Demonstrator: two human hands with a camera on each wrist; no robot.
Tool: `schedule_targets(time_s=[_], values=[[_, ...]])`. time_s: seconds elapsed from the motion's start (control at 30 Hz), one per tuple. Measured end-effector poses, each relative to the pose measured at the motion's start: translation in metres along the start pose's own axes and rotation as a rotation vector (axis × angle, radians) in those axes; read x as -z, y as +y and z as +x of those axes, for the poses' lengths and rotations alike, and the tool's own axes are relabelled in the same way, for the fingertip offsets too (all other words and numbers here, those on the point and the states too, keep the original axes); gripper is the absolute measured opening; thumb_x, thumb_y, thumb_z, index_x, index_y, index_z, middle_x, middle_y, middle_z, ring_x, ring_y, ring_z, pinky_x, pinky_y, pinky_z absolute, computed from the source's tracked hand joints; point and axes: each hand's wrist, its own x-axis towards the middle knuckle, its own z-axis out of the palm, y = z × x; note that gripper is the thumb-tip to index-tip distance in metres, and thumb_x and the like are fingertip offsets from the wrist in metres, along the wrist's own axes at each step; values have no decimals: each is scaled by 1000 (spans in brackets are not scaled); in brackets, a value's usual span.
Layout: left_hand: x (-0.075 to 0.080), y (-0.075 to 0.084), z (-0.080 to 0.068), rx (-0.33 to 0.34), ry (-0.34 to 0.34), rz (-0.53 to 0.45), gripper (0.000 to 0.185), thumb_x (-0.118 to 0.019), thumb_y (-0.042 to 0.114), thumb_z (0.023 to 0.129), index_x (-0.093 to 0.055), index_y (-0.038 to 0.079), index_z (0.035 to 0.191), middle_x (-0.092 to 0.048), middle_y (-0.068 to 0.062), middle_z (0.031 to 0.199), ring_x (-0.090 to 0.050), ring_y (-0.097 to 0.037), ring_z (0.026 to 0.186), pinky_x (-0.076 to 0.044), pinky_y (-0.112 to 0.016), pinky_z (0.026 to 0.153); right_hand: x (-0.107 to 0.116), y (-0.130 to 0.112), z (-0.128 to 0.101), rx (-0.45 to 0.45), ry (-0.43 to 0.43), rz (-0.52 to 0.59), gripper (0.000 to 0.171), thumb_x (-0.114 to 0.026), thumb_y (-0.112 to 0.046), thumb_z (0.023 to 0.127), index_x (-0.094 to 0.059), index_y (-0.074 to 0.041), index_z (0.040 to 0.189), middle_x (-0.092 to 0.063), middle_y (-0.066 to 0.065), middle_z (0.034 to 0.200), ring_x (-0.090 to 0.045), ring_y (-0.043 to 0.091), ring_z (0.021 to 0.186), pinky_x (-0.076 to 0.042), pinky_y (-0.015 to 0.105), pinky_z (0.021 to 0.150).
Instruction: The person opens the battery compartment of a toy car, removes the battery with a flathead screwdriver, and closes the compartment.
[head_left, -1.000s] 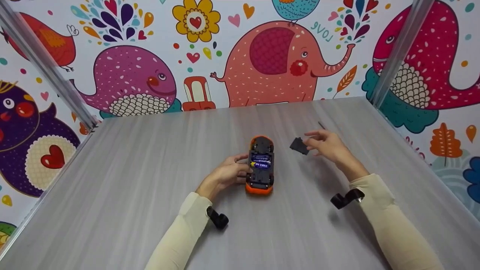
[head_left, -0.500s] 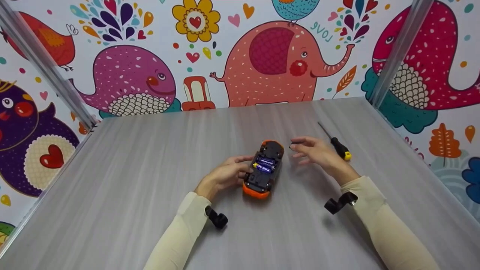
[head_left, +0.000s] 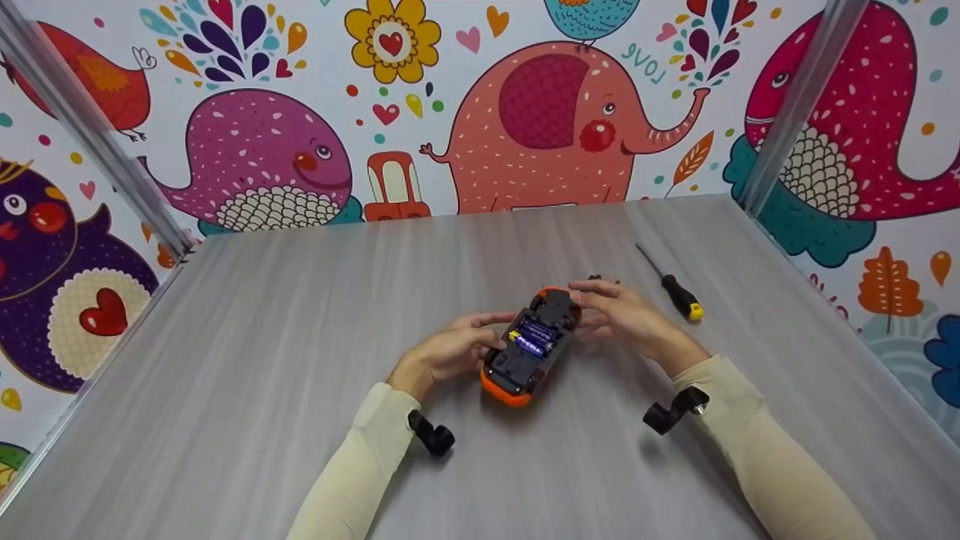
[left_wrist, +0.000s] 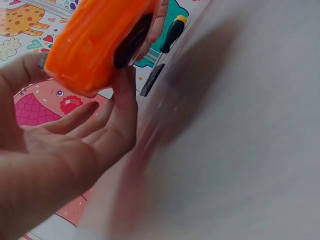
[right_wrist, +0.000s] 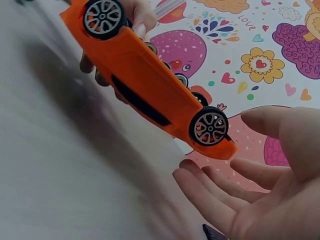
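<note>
An orange toy car (head_left: 516, 360) is held upside down above the table, its dark underside facing up. Blue batteries (head_left: 534, 336) show in its uncovered compartment. My left hand (head_left: 448, 351) grips the car by its near left side, thumb on the underside and fingers beneath. At the car's far right end is my right hand (head_left: 634, 319); in the right wrist view its thumb and fingers are spread around the bumper (right_wrist: 227, 150), holding nothing. Behind that hand a small dark cover (left_wrist: 152, 80) lies on the table, mostly hidden in the head view.
A screwdriver (head_left: 679, 295) with a black and yellow handle lies right of my right hand. The grey table (head_left: 300, 315) ends at a wall (head_left: 420, 135) printed with cartoon animals. Metal posts (head_left: 802, 105) stand at both back corners.
The car has turned clockwise and come up off the table toward me. My right hand has left the dark cover and moved left to the car's far end, uncovering the screwdriver.
</note>
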Motion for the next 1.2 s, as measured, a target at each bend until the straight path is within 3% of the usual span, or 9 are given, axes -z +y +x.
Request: schedule_targets(time_s=[0.23,0.53,0.73,1.0,1.2], values=[[0,-1,0,0,-19,-9,69,-52,1,86,-37,5,153,-65,-10,114,-67,-12,83,-59,-25,74,-5,0,0,-27,-3,87,51,-64,-28,98,-52,-7,144,-62,16,135,-72,18,97,-61,36,83],[4,-1,1,-6,-18,8,68,-52,3,87,-36,3,153,-57,-17,132,-62,-13,96,-57,-24,82,-7,2,3,-24,6,164,46,-64,-18,98,-54,-2,140,-68,9,121,-73,17,92,-62,36,82],[5,1,0,-10,33,-20,61,-57,9,94,-40,7,152,-61,-15,132,-66,-13,96,-58,-26,84,-2,2,3,5,7,215,52,-68,-22,96,-52,0,140,-72,3,110,-74,18,89,-62,35,82],[4,2,1,-37,109,-81,54,-57,24,102,-43,9,151,-52,-15,148,-58,-18,121,-52,-34,104,2,3,4,15,85,216,57,-70,-30,95,-51,-1,141,-71,2,110,-72,18,89,-61,34,83],[3,2,5,-49,171,-133,51,-58,24,102,-46,5,148,-60,-13,137,-65,-17,108,-58,-34,90,4,4,6,43,115,292,52,-66,-24,98,-48,0,141,-72,-1,104,-72,15,90,-62,33,80]])
